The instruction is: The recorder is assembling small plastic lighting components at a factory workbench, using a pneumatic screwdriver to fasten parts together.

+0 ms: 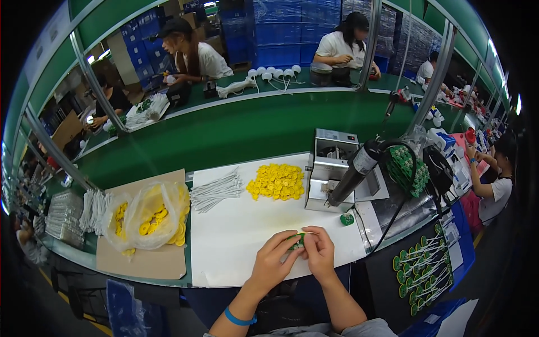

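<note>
Over the front part of the white sheet (224, 247), my left hand (274, 261) and my right hand (320, 254) come together. Between their fingertips they pinch a small green circuit board (298, 242), partly covered by the fingers. Another small round green circuit board (347, 219) lies to the right of my hands, near the metal machine (332, 147). Beyond my hands is a heap of small yellow round parts (276, 181). To its left lies a bundle of white wires (216, 191).
A black cylindrical tool (355, 173) leans over the machine. Clear bags of yellow parts (151, 216) sit on cardboard (140, 267) at left. Green boards (407, 168) pile up at right; boards with white wires (424, 269) lie below. Co-workers sit across the green bench (224, 135).
</note>
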Available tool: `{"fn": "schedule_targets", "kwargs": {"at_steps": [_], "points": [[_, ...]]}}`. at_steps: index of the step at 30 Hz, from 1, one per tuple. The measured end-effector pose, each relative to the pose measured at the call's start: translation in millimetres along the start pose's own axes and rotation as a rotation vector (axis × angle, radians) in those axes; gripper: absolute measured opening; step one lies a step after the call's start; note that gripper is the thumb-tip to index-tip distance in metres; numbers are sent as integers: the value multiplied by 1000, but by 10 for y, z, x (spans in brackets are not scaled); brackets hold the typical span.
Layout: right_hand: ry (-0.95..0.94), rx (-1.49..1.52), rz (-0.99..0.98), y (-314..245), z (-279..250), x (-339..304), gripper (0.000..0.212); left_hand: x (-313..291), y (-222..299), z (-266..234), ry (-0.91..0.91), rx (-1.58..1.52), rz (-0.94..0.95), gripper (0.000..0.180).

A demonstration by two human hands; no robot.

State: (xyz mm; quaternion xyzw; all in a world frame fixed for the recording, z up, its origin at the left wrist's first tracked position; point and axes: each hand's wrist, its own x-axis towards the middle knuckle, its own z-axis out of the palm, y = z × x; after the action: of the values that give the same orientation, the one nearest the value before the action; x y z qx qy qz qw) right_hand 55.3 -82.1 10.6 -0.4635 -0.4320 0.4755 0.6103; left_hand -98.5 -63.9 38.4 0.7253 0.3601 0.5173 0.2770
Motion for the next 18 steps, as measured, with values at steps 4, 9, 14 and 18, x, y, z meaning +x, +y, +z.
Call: {"fn": "schedule_targets", "kwargs": {"at_steps": [4,9,14,18], "points": [[119,101,4,-150,-45,1,30,161,89,180,25,-47,-98,29],[158,76,3,-305,4,-40,35,168,-85,272,-16,60,-182,25],[207,11,-133,-336,-1,-2,36,61,-124,190,-32,308,-15,25],[506,-114,-523,-515,-169,283,43,29,-130,122,-43,253,-57,24]]}}
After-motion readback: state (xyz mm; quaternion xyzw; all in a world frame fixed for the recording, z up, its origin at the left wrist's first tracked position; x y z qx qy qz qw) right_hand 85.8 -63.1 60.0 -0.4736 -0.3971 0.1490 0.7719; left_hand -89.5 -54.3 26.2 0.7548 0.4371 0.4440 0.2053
